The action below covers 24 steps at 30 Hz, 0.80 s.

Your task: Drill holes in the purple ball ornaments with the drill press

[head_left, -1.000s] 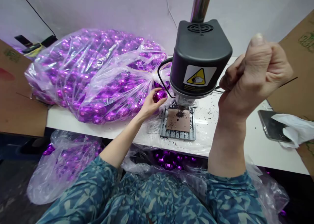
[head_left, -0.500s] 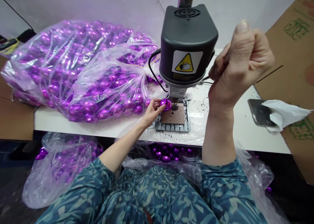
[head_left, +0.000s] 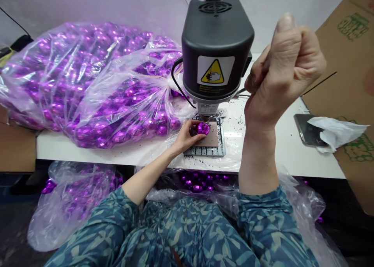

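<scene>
We are pinching the ball [head_left: 203, 129] in our left grip [head_left: 184, 137], over the board [head_left: 211, 140] and below the machine [head_left: 219, 33], while our right grip [head_left: 284, 70], right of the left one, is making a fist, any contents hidden.

On the black machine [head_left: 217, 35] — a yellow hand-warning triangle [head_left: 214, 72], "Attention" [head_left: 205, 86] beneath.

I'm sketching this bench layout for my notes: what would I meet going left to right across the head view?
Large plastic bag of purple balls, left hand, purple faceted ball, right hand, phone, white tissue.
</scene>
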Motion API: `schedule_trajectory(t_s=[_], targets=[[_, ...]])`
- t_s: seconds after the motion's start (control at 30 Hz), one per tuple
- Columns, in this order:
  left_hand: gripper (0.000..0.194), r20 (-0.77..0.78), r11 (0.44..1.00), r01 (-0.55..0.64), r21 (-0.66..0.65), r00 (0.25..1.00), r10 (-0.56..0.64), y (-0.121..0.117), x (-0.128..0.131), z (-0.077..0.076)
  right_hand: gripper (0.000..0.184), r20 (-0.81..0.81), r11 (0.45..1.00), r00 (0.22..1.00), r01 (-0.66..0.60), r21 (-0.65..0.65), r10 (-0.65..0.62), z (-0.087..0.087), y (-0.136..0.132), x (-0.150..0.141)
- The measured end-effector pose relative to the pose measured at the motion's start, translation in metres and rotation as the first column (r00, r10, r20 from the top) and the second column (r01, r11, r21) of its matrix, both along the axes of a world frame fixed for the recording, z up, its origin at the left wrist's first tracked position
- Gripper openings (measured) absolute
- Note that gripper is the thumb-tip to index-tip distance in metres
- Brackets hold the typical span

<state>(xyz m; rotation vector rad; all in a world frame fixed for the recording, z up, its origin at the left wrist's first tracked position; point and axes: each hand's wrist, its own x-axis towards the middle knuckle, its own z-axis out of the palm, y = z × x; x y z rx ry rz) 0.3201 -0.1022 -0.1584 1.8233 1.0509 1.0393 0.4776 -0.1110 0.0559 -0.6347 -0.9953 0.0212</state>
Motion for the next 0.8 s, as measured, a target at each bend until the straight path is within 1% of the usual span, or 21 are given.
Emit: schedule_trajectory(t_s=[0.07, 0.17, 0.3, 0.4, 0.57, 0.67, 0.8], targets=[[0.055, -0.051, 0.998, -0.024, 0.053, 0.998, 0.027, -0.003, 0.002, -0.001, 0.061, 0.011, 1.000, 1.000, 0.007, -0.006, -0.007, 0.000, 0.000, 0.001], [0.056, -0.038, 0.996, 0.005, 0.086, 0.999, -0.002, -0.006, 0.005, -0.002, 0.058, 0.017, 1.000, 1.000, 0.017, -0.011, -0.017, 0.000, 0.001, 0.002], [0.054, 0.067, 0.997, 0.080, 0.023, 0.994, -0.081, -0.010, 0.009, -0.002, 0.055, 0.017, 1.000, 1.000, 0.005, -0.004, -0.005, -0.002, -0.003, 0.001], [0.054, 0.110, 0.995, 0.100, 0.001, 0.989, -0.099, -0.011, 0.010, -0.001, 0.053, 0.011, 1.000, 1.000, 0.010, 0.027, -0.011, -0.007, -0.012, -0.002], [0.053, 0.067, 0.997, 0.075, 0.010, 0.995, -0.075, -0.012, 0.010, 0.001, 0.056, -0.011, 0.997, 0.997, 0.083, 0.012, -0.083, -0.024, -0.032, -0.009], [0.053, 0.036, 0.998, 0.063, 0.023, 0.997, -0.064, -0.011, 0.009, 0.000, 0.056, 0.005, 0.995, 0.995, 0.096, -0.009, -0.096, -0.038, -0.037, -0.008], [0.054, 0.018, 0.997, 0.057, 0.049, 0.998, -0.058, -0.011, 0.008, -0.001, 0.054, 0.052, 0.996, 0.996, 0.062, 0.065, -0.065, -0.052, -0.037, -0.003]])
